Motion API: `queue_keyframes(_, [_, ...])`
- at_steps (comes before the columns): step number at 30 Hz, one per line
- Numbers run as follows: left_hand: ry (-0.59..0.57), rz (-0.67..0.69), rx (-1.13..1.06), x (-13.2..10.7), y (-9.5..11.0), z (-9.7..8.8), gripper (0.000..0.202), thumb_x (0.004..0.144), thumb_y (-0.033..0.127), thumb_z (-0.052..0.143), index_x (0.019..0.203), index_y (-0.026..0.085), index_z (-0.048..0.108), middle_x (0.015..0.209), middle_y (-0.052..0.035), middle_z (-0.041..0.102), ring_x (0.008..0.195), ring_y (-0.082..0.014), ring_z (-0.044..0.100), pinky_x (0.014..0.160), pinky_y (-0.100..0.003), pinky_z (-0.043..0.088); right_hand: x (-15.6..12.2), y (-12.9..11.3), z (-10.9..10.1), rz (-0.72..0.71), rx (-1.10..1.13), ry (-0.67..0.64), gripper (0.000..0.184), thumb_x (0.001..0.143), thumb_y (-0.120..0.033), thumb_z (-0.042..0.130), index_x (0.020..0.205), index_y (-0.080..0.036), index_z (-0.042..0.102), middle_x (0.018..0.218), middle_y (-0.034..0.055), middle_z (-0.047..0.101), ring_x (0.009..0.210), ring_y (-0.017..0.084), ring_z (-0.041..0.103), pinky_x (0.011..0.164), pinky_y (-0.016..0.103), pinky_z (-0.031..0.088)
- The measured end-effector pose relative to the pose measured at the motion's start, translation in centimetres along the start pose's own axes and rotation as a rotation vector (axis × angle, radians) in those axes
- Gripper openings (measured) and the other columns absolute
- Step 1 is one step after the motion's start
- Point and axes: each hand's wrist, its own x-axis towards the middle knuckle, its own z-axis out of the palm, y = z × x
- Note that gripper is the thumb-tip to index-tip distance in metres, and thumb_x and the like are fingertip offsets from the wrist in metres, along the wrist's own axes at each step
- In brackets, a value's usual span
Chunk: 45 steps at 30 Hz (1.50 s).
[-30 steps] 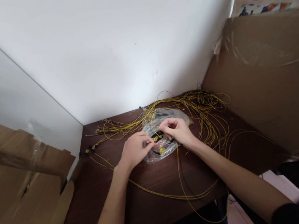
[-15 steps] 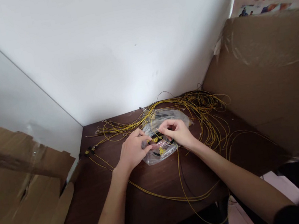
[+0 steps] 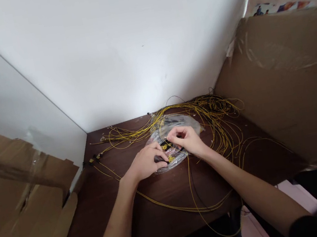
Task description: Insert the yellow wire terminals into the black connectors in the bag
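My left hand (image 3: 149, 161) reaches in from the left over a clear plastic bag (image 3: 188, 120), its thumb and fingers apart around small dark parts. Just beside its fingertips, small yellow and black connectors (image 3: 171, 158) lie in the bag's mouth. My right hand (image 3: 187, 140) hovers over the bag's right side, thumb and forefinger pinched together on a thin yellow wire; the wire's end is too small to make out. Below this hand, a loose yellow wire (image 3: 190, 182) runs down past the table edge, with a dark wire alongside.
A tangled bundle of yellow and black wires (image 3: 217, 106) spreads behind and right of the bag on the dark brown table (image 3: 165, 191). Small black connectors (image 3: 93, 159) lie at the left. Cardboard (image 3: 288, 91) stands at the right, more cardboard (image 3: 23, 207) at the left, a white panel (image 3: 134, 49) behind.
My left hand has moved slightly right and down, its fingers now over the small parts in the bag. My right hand keeps nearly the same place and pinch.
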Motion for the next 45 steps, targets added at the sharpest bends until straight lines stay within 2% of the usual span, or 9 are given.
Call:
queue_keyframes(2, [0.061, 0.012, -0.034, 0.1, 0.2, 0.0, 0.01, 0.074, 0.024, 0.062, 0.08, 0.022, 0.07, 0.085, -0.0023, 0.058, 0.078, -0.0138, 0.053, 0.072, -0.025, 0.041, -0.1, -0.1, 0.0, 0.006, -0.016, -0.027, 0.017, 0.07, -0.031, 0.063, 0.065, -0.015, 0.059, 0.052, -0.0032, 0.05, 0.042, 0.006, 0.038, 0.042, 0.02, 0.031])
queue_keyframes(6, [0.267, -0.031, -0.049, 0.3, 0.6, -0.2, 0.012, 0.077, 0.024, 0.058, 0.083, 0.018, 0.065, 0.069, 0.001, 0.051, 0.058, -0.0097, 0.043, 0.057, -0.022, 0.035, -0.1, -0.2, 0.0, 0.018, -0.015, -0.085, 0.016, 0.07, -0.03, 0.063, 0.066, -0.015, 0.06, 0.052, -0.0034, 0.051, 0.042, 0.006, 0.039, 0.042, 0.02, 0.031])
queue_keyframes(11, [0.468, -0.041, -0.022, 0.5, 0.9, 0.0, 0.012, 0.078, 0.024, 0.056, 0.084, 0.017, 0.063, 0.055, 0.0049, 0.038, 0.053, -0.009, 0.037, 0.056, -0.021, 0.031, -0.2, -0.2, 0.1, 0.043, -0.001, -0.11, 0.016, 0.071, -0.028, 0.062, 0.065, -0.014, 0.058, 0.045, -0.0055, 0.045, 0.04, 0.006, 0.036, 0.041, 0.02, 0.027])
queue_keyframes(15, [0.554, 0.028, 0.001, 0.6, 1.2, 0.3, 0.008, 0.078, 0.021, 0.057, 0.083, 0.017, 0.062, 0.06, 0.0038, 0.043, 0.053, -0.0087, 0.038, 0.056, -0.021, 0.032, -0.2, -0.1, 0.0, 0.054, -0.007, -0.101, 0.017, 0.071, -0.029, 0.062, 0.065, -0.014, 0.058, 0.043, -0.0056, 0.045, 0.038, 0.005, 0.035, 0.04, 0.019, 0.026])
queue_keyframes(20, [0.592, 0.073, 0.012, 0.8, 1.2, 0.6, 0.007, 0.077, 0.016, 0.057, 0.084, 0.017, 0.061, 0.074, 0.0011, 0.054, 0.053, -0.0073, 0.039, 0.055, -0.02, 0.035, -0.1, 0.1, 0.0, 0.078, -0.006, -0.078, 0.015, 0.069, -0.027, 0.061, 0.063, -0.014, 0.058, 0.043, -0.0057, 0.045, 0.037, 0.005, 0.034, 0.039, 0.019, 0.025])
queue_keyframes(24, [0.607, 0.088, 0.015, 0.8, 1.1, 0.7, 0.009, 0.078, 0.015, 0.057, 0.085, 0.018, 0.061, 0.08, 0.0, 0.058, 0.052, -0.0067, 0.038, 0.055, -0.021, 0.036, 0.0, 0.1, 0.1, 0.101, -0.006, -0.051, 0.012, 0.067, -0.024, 0.061, 0.06, -0.014, 0.057, 0.041, -0.0061, 0.044, 0.037, 0.005, 0.034, 0.039, 0.02, 0.026])
queue_keyframes(40, [0.638, 0.126, 0.016, 0.9, 1.1, 1.3, 0.008, 0.077, 0.012, 0.057, 0.082, 0.016, 0.061, 0.079, -0.0006, 0.058, 0.055, -0.0071, 0.041, 0.056, -0.021, 0.037, 0.0, 0.3, 0.1, 0.128, -0.024, -0.034, 0.009, 0.064, -0.021, 0.059, 0.058, -0.014, 0.057, 0.043, -0.006, 0.045, 0.041, 0.005, 0.034, 0.043, 0.02, 0.027])
queue_keyframes(45, [0.614, 0.131, 0.03, 1.0, 1.2, 1.6, 0.009, 0.078, 0.012, 0.055, 0.082, 0.016, 0.062, 0.08, -0.0015, 0.057, 0.059, -0.0083, 0.046, 0.056, -0.02, 0.038, 0.2, 0.7, 0.1, 0.093, -0.059, -0.032, 0.009, 0.063, -0.02, 0.06, 0.059, -0.013, 0.059, 0.051, -0.0032, 0.051, 0.046, 0.006, 0.04, 0.046, 0.021, 0.031])
